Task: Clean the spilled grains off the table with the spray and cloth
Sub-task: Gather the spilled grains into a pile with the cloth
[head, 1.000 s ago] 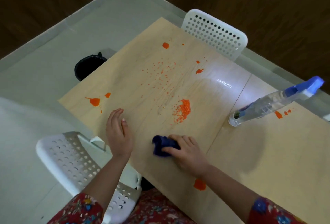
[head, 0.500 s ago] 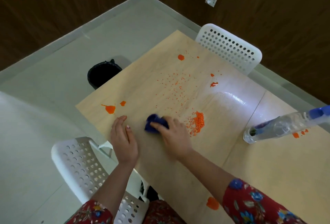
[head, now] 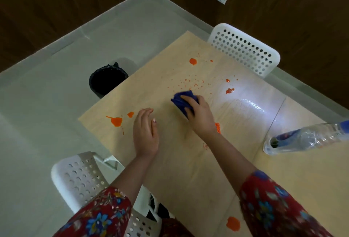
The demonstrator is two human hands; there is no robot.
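Note:
My right hand [head: 200, 115] grips a bunched dark blue cloth [head: 180, 100] and presses it on the light wooden table [head: 188, 170], just below a scatter of small orange grains [head: 188, 83]. A heap of orange grains [head: 217, 128] shows partly behind my right wrist. Larger orange patches lie at the left edge [head: 116, 121], at the far end [head: 193, 61] and near the front edge [head: 233, 223]. My left hand [head: 145, 132] lies flat on the table with fingers straight, left of the cloth. The clear spray bottle [head: 302, 139] with a blue head stands at the right.
A black bin [head: 107, 80] stands on the floor off the table's left side. One white perforated chair [head: 245, 49] is at the far end, another [head: 81, 178] beside my left arm. A wet shiny patch [head: 249, 102] lies right of the cloth.
My right hand has pushed the cloth away from me and leftward, past the grain heap, up to the scattered grains. My left hand has stayed flat on the table.

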